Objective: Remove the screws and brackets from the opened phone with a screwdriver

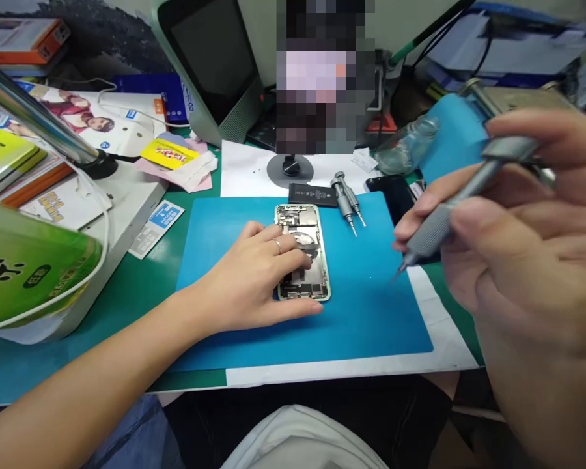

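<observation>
An opened phone (pixel 308 225) with its internals exposed lies on a blue work mat (pixel 361 306). My left hand (pixel 258 277) rests flat on the phone's lower half, fingers spread over it, a ring on one finger. My right hand (pixel 517 228), raised close to the camera at the right, grips a grey precision screwdriver (pixel 439 225) with its tip pointing down-left above the mat, right of the phone.
Two more screwdrivers (pixel 348 202) and a black battery (pixel 312 194) lie at the mat's far edge, with a dark phone screen (pixel 395 195) beside them. A green tin (pixel 29 273), a lamp arm (pixel 34 117), boxes and a grey device (pixel 209 65) crowd the left and back.
</observation>
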Motion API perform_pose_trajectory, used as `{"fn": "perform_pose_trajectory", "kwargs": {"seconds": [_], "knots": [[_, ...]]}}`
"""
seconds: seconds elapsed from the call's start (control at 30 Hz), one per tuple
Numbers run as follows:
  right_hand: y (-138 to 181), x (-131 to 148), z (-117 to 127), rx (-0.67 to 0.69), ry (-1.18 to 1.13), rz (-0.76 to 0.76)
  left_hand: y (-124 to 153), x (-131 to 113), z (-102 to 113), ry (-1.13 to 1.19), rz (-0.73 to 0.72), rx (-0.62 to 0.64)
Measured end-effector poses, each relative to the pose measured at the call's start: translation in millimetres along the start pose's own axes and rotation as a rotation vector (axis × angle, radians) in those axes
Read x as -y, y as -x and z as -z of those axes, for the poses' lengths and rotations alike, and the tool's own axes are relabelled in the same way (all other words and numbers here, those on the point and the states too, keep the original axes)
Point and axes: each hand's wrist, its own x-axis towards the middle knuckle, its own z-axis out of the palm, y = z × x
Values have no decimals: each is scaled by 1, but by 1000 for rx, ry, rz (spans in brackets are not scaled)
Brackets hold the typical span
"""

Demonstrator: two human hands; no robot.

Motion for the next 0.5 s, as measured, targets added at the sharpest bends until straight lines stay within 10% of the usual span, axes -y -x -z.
{"fn": "perform_pose_trajectory", "kwargs": {"seconds": [0.5], "knots": [[45, -44, 21, -106, 260, 138, 1, -2, -1, 12, -16, 21]]}}
